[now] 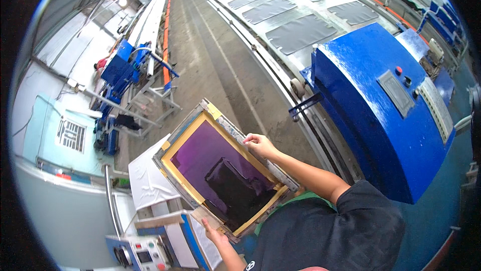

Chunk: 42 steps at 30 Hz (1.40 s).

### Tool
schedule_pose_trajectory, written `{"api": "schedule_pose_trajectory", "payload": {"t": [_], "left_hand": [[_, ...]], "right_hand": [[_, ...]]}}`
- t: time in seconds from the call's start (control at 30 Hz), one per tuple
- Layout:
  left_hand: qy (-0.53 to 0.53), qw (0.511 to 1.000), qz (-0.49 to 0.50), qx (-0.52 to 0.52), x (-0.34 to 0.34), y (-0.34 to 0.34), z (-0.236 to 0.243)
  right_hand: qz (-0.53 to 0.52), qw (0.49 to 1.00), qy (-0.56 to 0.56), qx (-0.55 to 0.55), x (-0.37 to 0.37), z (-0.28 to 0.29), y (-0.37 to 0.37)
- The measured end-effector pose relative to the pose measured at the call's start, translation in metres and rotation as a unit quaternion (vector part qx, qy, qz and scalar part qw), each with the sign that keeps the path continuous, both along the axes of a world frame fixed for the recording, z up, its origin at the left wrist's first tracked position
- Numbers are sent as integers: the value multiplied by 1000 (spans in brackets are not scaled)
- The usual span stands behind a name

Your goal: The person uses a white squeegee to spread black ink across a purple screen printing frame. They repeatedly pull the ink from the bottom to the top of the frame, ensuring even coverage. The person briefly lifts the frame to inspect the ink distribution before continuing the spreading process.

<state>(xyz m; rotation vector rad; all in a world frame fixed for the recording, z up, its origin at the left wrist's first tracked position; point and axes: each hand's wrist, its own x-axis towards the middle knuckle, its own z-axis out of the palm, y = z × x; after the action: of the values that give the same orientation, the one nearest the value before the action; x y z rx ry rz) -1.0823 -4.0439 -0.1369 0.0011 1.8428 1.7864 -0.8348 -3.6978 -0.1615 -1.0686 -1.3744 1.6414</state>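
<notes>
A screen printing frame (161,154) is tilted in front of me, with purple mesh (200,145) bordered by yellow tape. Black wet-looking ink (235,191) covers the lower right of the mesh, around a dark rectangular patch. My left hand (215,234) grips the frame's lower left edge, thumb on top and the other fingers mostly hidden underneath. At the upper right side of the frame, my right hand (260,145) has its fingertips pinched together just over the edge. Whatever lies between those fingertips is too small to make out.
To the right stands a large blue machine (371,105) with buttons, beside a long table (280,65) bearing grey fabric pieces. A concrete aisle (210,60) runs away ahead. A control box (145,255) and white sheet (150,181) are at lower left; more blue equipment (120,65) stands farther off.
</notes>
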Motion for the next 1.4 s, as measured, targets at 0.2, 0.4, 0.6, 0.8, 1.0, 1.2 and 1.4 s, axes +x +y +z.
{"api": "schedule_pose_trajectory", "payload": {"t": [0.2, 0.4, 0.6, 0.8, 1.0, 1.2, 1.4], "left_hand": [[-10, 998, -58, 6, -63, 174, -22], [47, 989, -135, 26, -136, 403, -15], [45, 954, -297, -20, -155, 610, 3], [19, 882, -468, 58, -98, 819, -5], [-42, 788, -599, 133, 49, 982, 15], [-27, 682, -722, 112, 142, 1094, 13], [-49, 620, -782, 43, 237, 1158, -50]], "right_hand": [[-35, 999, -5, 20, -41, 2, 144], [-128, 989, 29, 61, -55, -3, 308], [-305, 951, 24, 48, -10, 20, 370], [-495, 869, 25, 6, 60, 52, 398], [-653, 750, -14, 100, 154, 30, 458], [-763, 641, -70, 44, 218, 24, 500], [-831, 506, -230, 26, 271, -40, 508]]}}
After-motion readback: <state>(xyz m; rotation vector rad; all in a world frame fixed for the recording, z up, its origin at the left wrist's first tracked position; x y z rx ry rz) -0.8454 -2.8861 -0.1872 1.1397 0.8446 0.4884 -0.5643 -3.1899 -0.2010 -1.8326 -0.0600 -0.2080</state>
